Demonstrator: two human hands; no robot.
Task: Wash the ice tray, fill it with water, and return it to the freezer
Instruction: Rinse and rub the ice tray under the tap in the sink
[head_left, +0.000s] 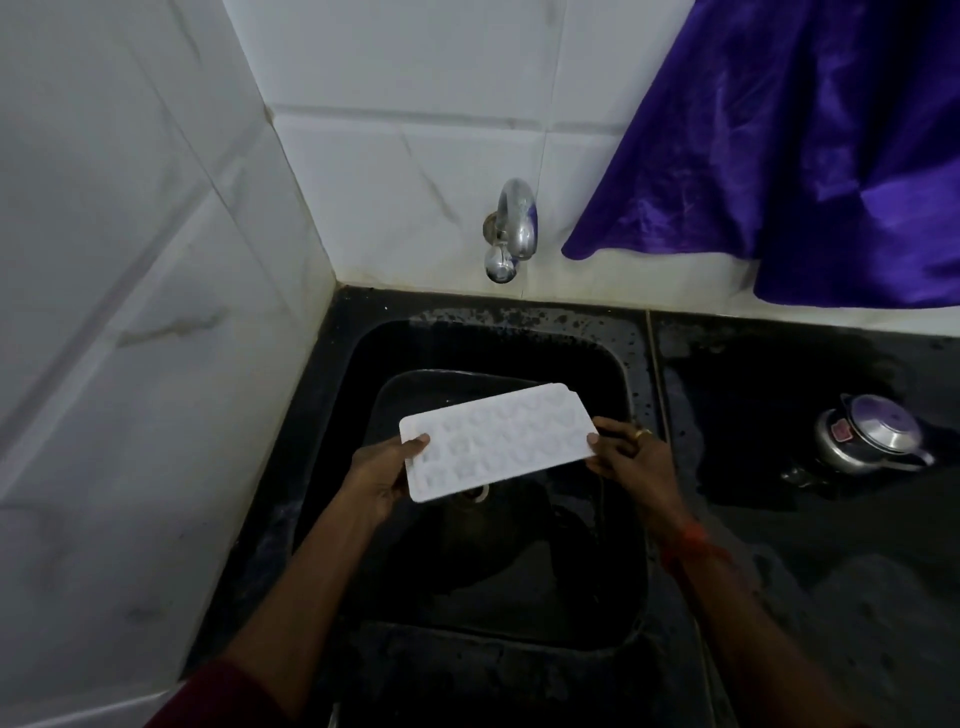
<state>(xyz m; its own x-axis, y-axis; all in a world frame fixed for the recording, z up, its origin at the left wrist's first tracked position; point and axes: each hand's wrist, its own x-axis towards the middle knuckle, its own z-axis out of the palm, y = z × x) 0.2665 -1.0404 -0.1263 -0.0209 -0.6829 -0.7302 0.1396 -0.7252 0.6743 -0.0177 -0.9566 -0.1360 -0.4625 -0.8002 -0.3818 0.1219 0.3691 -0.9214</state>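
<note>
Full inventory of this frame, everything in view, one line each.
ice tray: one, white, held tilted over the sink
sink: one, black, in the corner below the tap
tap: one, chrome, on the back wall
cloth: one, purple, hanging at top right
metal pot: one, silver, on the counter at right
counter: one, black, right of the sink
wall tiles: many, white, left and back
ring: one, gold, on a right finger
thread: one, red, right wrist
sleeve: one, maroon, left arm
left grip: holds the tray's left end
right grip: holds the tray's right end
</note>
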